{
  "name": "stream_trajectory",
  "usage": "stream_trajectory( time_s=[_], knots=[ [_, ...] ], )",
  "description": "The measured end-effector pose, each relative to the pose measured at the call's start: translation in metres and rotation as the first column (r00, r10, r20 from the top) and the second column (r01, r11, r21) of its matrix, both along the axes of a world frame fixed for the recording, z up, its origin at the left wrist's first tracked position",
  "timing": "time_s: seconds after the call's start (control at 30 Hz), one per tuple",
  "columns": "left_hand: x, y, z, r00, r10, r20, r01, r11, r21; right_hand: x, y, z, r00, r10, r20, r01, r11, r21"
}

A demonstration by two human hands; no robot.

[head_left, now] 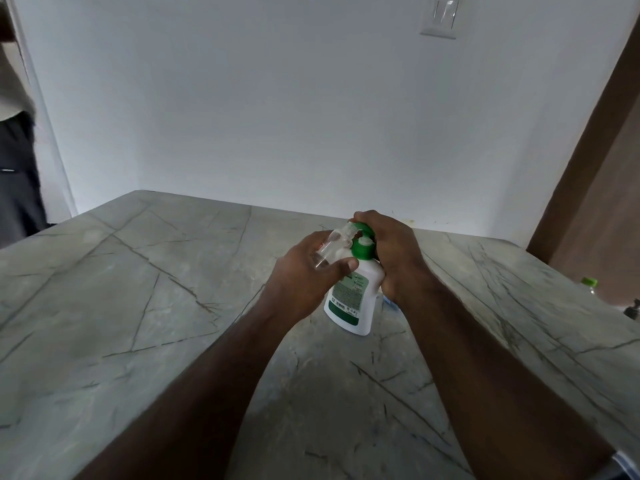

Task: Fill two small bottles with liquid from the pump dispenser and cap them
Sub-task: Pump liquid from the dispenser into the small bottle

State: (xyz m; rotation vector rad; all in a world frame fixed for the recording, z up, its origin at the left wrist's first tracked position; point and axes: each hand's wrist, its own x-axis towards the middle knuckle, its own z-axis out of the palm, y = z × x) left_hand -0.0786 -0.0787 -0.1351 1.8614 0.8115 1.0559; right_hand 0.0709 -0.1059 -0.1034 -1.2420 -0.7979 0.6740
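A white pump dispenser (pixel 353 299) with a green label and green pump head stands on the grey marble table (pixel 138 306). My right hand (pixel 391 251) wraps around its neck, with fingers over the pump head. My left hand (pixel 308 271) holds a small clear bottle (pixel 334 245) tilted, its mouth up against the green nozzle. A bit of blue shows on the table under my right wrist (pixel 389 301); I cannot tell what it is.
A bottle with a light green cap (pixel 588 284) stands at the table's right edge, next to a small dark object (pixel 633 308). A brown door frame rises at the right. A person in dark trousers (pixel 17 174) stands at the far left.
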Motion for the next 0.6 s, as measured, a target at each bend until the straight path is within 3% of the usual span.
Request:
stream_trajectory(
  time_s=[0.6],
  knots=[
    [-0.0099,-0.0015,0.0095,0.995,0.094,0.036,-0.096,0.994,0.044,-0.003,-0.0054,0.0031,1.0,0.024,0.001,-0.024,0.999,0.036]
  ],
)
